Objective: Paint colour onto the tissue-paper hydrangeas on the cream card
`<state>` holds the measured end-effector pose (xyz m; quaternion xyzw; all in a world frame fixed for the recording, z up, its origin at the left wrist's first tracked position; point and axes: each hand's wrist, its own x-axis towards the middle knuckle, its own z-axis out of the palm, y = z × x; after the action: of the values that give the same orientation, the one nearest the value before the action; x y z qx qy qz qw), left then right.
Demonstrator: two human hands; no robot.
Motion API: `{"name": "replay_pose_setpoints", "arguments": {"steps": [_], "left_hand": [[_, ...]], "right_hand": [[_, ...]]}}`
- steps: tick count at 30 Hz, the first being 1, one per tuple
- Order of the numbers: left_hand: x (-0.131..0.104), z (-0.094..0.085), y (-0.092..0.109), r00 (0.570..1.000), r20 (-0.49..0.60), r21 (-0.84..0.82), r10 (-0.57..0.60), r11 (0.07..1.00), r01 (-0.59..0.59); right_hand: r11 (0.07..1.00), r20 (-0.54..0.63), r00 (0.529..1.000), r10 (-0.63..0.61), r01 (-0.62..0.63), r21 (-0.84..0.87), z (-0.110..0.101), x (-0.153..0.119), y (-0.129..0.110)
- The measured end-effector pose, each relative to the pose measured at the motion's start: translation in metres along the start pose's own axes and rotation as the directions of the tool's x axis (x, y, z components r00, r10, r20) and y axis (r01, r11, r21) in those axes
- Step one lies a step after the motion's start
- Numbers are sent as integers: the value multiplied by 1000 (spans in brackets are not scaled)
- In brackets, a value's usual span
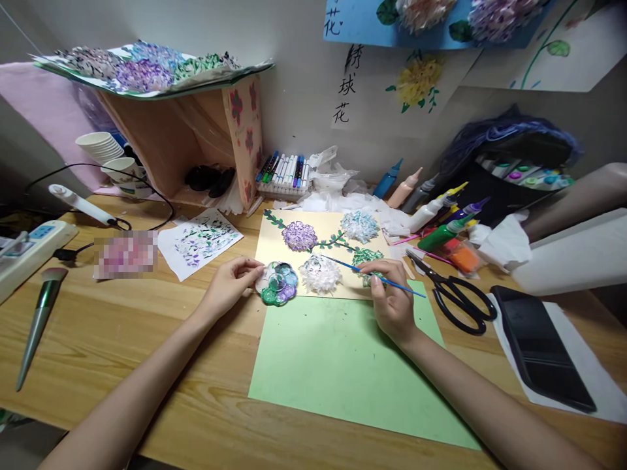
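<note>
My right hand (392, 297) grips a thin blue paintbrush (343, 264), its tip at the top of a white fluffy flower (321, 274). The flower is on a cream sheet (274, 245) that also bears purple, light blue and green flowers joined by a leafy vine. Between its thumb and fingers, my left hand (238, 281) holds the rim of a flower-shaped paint palette (279, 284) smeared with green, purple and pale blue. The palette is left of the white flower. A green sheet (343, 365) lies partly under the cream one.
Black scissors (458, 300) and a dark phone (543, 346) lie right of the sheets. Paint bottles (445, 232) and crumpled tissue (507, 245) are behind them. Markers (289, 173) stand at the back; a speckled paper (198, 241) and large brush (42, 320) lie left.
</note>
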<state>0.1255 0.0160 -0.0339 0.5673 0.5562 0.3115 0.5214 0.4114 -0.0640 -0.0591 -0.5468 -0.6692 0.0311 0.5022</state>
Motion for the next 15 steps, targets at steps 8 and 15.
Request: {"name": "replay_pose_setpoints", "arguments": {"steps": [8, 15], "left_hand": [[-1, 0, 1, 1000, -2, -2, 4, 1000, -4], [0, 0, -2, 1000, -2, -5, 14, 1000, -14]], "right_hand": [[999, 39, 999, -11, 13, -42, 0, 2, -2], [999, 43, 999, 0, 2, -48, -1, 2, -2]]}}
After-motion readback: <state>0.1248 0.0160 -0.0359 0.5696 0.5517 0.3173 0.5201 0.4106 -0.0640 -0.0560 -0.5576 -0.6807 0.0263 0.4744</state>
